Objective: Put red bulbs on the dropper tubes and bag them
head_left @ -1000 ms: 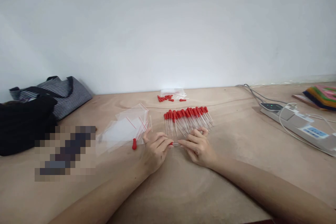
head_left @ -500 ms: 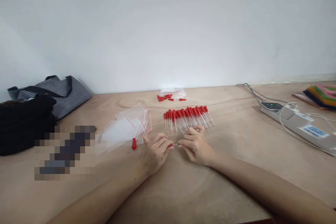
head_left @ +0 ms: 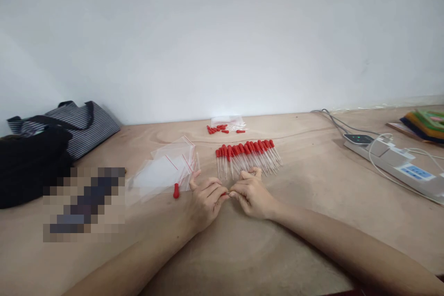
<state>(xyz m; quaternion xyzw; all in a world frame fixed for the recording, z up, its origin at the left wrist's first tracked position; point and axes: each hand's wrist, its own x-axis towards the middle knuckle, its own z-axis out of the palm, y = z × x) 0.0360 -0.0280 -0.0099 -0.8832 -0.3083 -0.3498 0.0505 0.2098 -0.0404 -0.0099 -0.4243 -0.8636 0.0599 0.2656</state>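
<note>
My left hand (head_left: 207,198) pinches a red rubber dropper bulb, of which only a sliver of red shows between thumb and finger. Touching it at the fingertips, my right hand (head_left: 251,195) is closed on a clear dropper tube, now almost wholly hidden. Just beyond the hands lies a row of several finished droppers (head_left: 244,149), red bulbs facing away and clear tips toward me. A single red bulb (head_left: 176,190) rests left of my left hand, by clear zip bags (head_left: 156,173). One loose clear tube (head_left: 198,161) lies at the bags' right edge.
Near the wall are more red bulbs (head_left: 217,128), thin clear tubes (head_left: 238,126) and a bag. A white power strip (head_left: 391,162) with cables is at right, beside coloured sheets (head_left: 425,126). At left sit a striped bag (head_left: 99,125), black cloth (head_left: 31,166) and a blurred-out object (head_left: 86,203).
My right hand has moved left until its fingertips meet my left hand's. The short length of tube seen between the hands is now covered. My left hand has hardly moved.
</note>
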